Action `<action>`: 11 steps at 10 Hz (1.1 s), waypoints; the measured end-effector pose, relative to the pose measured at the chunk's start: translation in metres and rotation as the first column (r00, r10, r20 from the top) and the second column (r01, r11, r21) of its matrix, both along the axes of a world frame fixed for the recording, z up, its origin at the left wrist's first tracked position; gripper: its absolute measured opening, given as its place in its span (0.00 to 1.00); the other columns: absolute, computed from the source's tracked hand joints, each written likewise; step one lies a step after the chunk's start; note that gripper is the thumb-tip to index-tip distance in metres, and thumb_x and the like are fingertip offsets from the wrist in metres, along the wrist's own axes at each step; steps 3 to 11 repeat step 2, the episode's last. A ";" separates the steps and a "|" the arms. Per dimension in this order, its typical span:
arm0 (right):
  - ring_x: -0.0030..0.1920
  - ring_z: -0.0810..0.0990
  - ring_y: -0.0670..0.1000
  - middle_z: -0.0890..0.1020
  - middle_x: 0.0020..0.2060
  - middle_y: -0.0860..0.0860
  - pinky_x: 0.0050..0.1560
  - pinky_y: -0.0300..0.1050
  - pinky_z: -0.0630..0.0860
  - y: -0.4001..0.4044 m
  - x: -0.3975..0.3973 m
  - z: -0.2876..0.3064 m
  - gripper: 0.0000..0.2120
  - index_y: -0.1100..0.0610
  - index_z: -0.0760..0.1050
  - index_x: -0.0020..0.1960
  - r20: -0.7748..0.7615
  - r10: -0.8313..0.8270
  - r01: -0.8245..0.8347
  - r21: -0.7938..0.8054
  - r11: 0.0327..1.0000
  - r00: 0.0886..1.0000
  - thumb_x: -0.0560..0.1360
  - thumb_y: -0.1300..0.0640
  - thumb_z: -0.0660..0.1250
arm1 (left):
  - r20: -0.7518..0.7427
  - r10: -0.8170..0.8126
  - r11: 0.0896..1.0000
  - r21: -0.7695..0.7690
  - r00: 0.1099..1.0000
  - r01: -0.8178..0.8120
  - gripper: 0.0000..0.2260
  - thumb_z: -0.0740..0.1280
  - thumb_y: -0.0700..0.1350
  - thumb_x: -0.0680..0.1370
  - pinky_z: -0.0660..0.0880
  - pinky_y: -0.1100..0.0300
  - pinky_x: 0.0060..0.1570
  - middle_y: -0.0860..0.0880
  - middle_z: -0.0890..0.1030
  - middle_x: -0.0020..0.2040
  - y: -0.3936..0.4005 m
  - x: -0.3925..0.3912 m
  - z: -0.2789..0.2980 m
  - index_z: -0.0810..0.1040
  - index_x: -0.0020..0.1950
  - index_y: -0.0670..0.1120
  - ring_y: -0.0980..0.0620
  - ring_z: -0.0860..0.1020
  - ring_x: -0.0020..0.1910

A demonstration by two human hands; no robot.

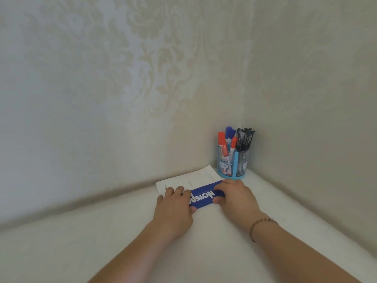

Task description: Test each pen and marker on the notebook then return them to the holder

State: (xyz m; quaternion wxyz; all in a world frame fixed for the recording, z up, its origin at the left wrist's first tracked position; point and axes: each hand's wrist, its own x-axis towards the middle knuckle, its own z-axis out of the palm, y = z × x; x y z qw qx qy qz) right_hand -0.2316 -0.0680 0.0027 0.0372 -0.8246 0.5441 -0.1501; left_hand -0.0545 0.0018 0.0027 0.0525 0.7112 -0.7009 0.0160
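A closed notebook (191, 178) with a white cover and a blue band printed "Notebook" lies on the white table, near the corner of the walls. My left hand (175, 205) grips its near left edge, thumb under the blue band. My right hand (234, 196) grips the right end of the blue band, fingers curled over it. Just behind the notebook stands a round blue-trimmed clear holder (233, 162). It holds red and blue markers (223, 142) on the left and several black pens (244, 138) on the right.
The white table (102, 231) meets patterned beige walls (142, 78) that form a corner right behind the holder. A thin bracelet (260, 223) sits on my right wrist.
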 end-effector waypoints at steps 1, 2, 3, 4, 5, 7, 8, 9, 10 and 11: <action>0.67 0.67 0.50 0.72 0.68 0.47 0.64 0.45 0.67 0.016 0.001 0.001 0.21 0.48 0.68 0.70 0.009 -0.015 0.015 -0.001 1.000 1.000 0.79 0.44 0.60 | -0.042 0.040 0.999 -0.012 0.998 -0.041 0.19 0.57 0.51 0.82 0.58 0.43 0.70 0.51 0.64 0.72 0.007 -0.011 0.006 0.64 0.72 0.50 0.45 0.61 0.71; 0.73 0.59 0.50 0.64 0.74 0.47 0.71 0.46 0.61 0.035 -0.015 0.005 0.25 0.47 0.62 0.74 0.072 -0.009 0.008 0.007 1.000 0.997 0.78 0.45 0.62 | -0.068 -0.076 0.995 -0.073 0.995 0.071 0.22 0.59 0.54 0.81 0.54 0.45 0.73 0.52 0.59 0.76 0.029 -0.020 0.009 0.63 0.74 0.52 0.47 0.55 0.75; 0.73 0.59 0.50 0.64 0.74 0.47 0.71 0.46 0.61 0.035 -0.015 0.005 0.25 0.47 0.62 0.74 0.072 -0.009 0.008 0.007 1.000 0.997 0.78 0.45 0.62 | -0.068 -0.076 0.995 -0.073 0.995 0.071 0.22 0.59 0.54 0.81 0.54 0.45 0.73 0.52 0.59 0.76 0.029 -0.020 0.009 0.63 0.74 0.52 0.47 0.55 0.75; 0.73 0.59 0.50 0.64 0.74 0.47 0.71 0.46 0.61 0.035 -0.015 0.005 0.25 0.47 0.62 0.74 0.072 -0.009 0.008 0.007 1.000 0.997 0.78 0.45 0.62 | -0.068 -0.076 0.995 -0.073 0.995 0.071 0.22 0.59 0.54 0.81 0.54 0.45 0.73 0.52 0.59 0.76 0.029 -0.020 0.009 0.63 0.74 0.52 0.47 0.55 0.75; 0.73 0.59 0.50 0.64 0.74 0.47 0.71 0.46 0.61 0.035 -0.015 0.005 0.25 0.47 0.62 0.74 0.072 -0.009 0.008 0.007 1.000 0.997 0.78 0.45 0.62 | -0.068 -0.076 0.995 -0.073 0.995 0.071 0.22 0.59 0.54 0.81 0.54 0.45 0.73 0.52 0.59 0.76 0.029 -0.020 0.009 0.63 0.74 0.52 0.47 0.55 0.75; 0.73 0.59 0.50 0.64 0.74 0.47 0.71 0.46 0.61 0.035 -0.015 0.005 0.25 0.47 0.62 0.74 0.072 -0.009 0.008 0.007 1.000 0.997 0.78 0.45 0.62 | -0.068 -0.076 0.995 -0.073 0.995 0.071 0.22 0.59 0.54 0.81 0.54 0.45 0.73 0.52 0.59 0.76 0.029 -0.020 0.009 0.63 0.74 0.52 0.47 0.55 0.75; 0.73 0.59 0.50 0.64 0.74 0.47 0.71 0.46 0.61 0.035 -0.015 0.005 0.25 0.47 0.62 0.74 0.072 -0.009 0.008 0.007 1.000 0.997 0.78 0.45 0.62 | -0.068 -0.076 0.995 -0.073 0.995 0.071 0.22 0.59 0.54 0.81 0.54 0.45 0.73 0.52 0.59 0.76 0.029 -0.020 0.009 0.63 0.74 0.52 0.47 0.55 0.75; 0.73 0.59 0.50 0.64 0.74 0.47 0.71 0.46 0.61 0.035 -0.015 0.005 0.25 0.47 0.62 0.74 0.072 -0.009 0.008 0.007 1.000 0.997 0.78 0.45 0.62 | -0.068 -0.076 0.995 -0.073 0.995 0.071 0.22 0.59 0.54 0.81 0.54 0.45 0.73 0.52 0.59 0.76 0.029 -0.020 0.009 0.63 0.74 0.52 0.47 0.55 0.75; 0.73 0.59 0.50 0.64 0.74 0.47 0.71 0.46 0.61 0.035 -0.015 0.005 0.25 0.47 0.62 0.74 0.072 -0.009 0.008 0.007 1.000 0.997 0.78 0.45 0.62 | -0.068 -0.076 0.995 -0.073 0.995 0.071 0.22 0.59 0.54 0.81 0.54 0.45 0.73 0.52 0.59 0.76 0.029 -0.020 0.009 0.63 0.74 0.52 0.47 0.55 0.75; 0.73 0.59 0.50 0.64 0.74 0.47 0.71 0.46 0.61 0.035 -0.015 0.005 0.25 0.47 0.62 0.74 0.072 -0.009 0.008 0.007 1.000 0.997 0.78 0.45 0.62 | -0.068 -0.076 0.995 -0.073 0.995 0.071 0.22 0.59 0.54 0.81 0.54 0.45 0.73 0.52 0.59 0.76 0.029 -0.020 0.009 0.63 0.74 0.52 0.47 0.55 0.75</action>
